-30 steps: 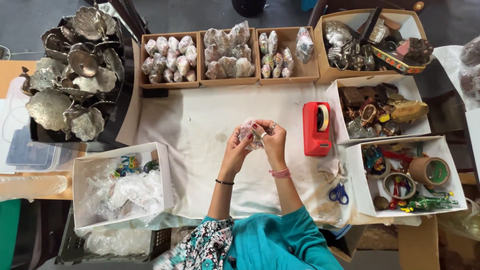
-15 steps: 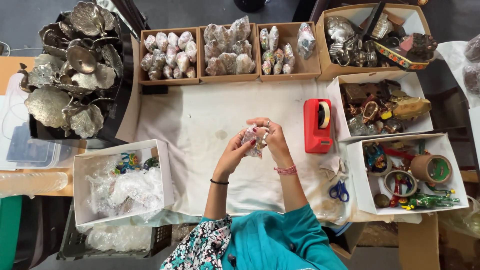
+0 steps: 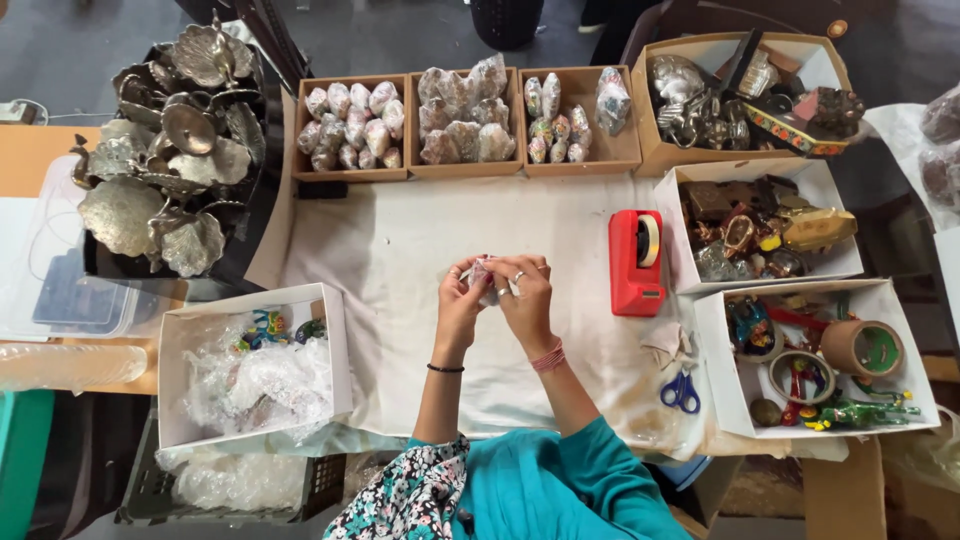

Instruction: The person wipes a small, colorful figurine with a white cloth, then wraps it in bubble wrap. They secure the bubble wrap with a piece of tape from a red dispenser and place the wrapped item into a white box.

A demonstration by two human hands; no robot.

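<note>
Both my hands meet over the middle of the white cloth (image 3: pixel 400 250). My left hand (image 3: pixel 460 300) and my right hand (image 3: pixel 522 295) together hold a small object wrapped in clear bubble wrap (image 3: pixel 484 277), fingers curled around it. The object is mostly hidden by my fingers. A ring shows on my right hand, a pink bangle on that wrist and a dark band on the left wrist.
A red tape dispenser (image 3: pixel 636 262) stands right of my hands. Three wooden trays of wrapped pieces (image 3: pixel 465 120) line the far edge. White boxes of trinkets and tape rolls (image 3: pixel 820 360) sit right, blue scissors (image 3: pixel 681 391) near them. A box of bubble wrap (image 3: pixel 250 370) and metal dishes (image 3: pixel 160 170) lie left.
My hands have stayed over the cloth's middle, turning and pressing the wrap around the small object; they sit slightly lower and closer together than a second ago.
</note>
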